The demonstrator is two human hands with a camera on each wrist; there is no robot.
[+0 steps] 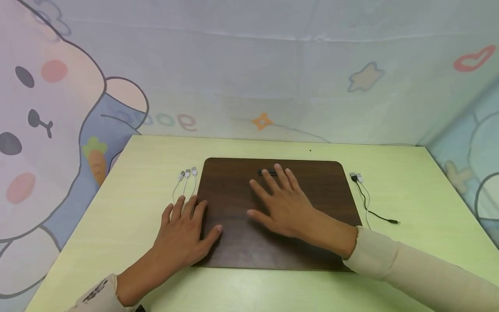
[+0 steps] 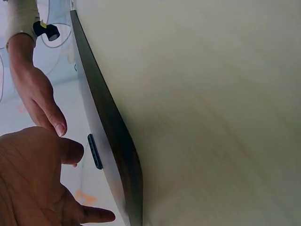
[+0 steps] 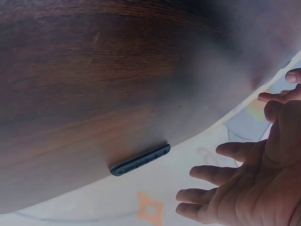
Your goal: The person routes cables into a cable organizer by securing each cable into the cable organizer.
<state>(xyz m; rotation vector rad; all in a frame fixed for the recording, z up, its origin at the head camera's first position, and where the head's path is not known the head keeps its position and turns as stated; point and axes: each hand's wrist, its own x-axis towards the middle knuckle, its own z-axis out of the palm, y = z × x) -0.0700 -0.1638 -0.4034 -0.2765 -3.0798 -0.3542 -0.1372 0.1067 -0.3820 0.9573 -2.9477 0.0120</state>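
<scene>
A dark brown wood-grain board (image 1: 230, 190) lies flat on the table. Near its far edge sits a small black strip (image 3: 140, 161) with notches along one side, partly covered by fingertips in the head view. My right hand (image 1: 286, 208) hovers over the board, fingers spread, palm down, holding nothing. At the board's left edge is my left hand (image 1: 181, 236), also spread and holding nothing, its thumb over the board. Just beyond its fingers lie several white USB cables (image 1: 188, 173), their lower parts hidden by the hand.
Right of the board lie a black cable (image 1: 376, 213) and a white cable (image 1: 367, 195) with USB plugs. The pale table (image 1: 409, 186) ends at a printed cloth backdrop (image 1: 241, 78) behind and at the sides.
</scene>
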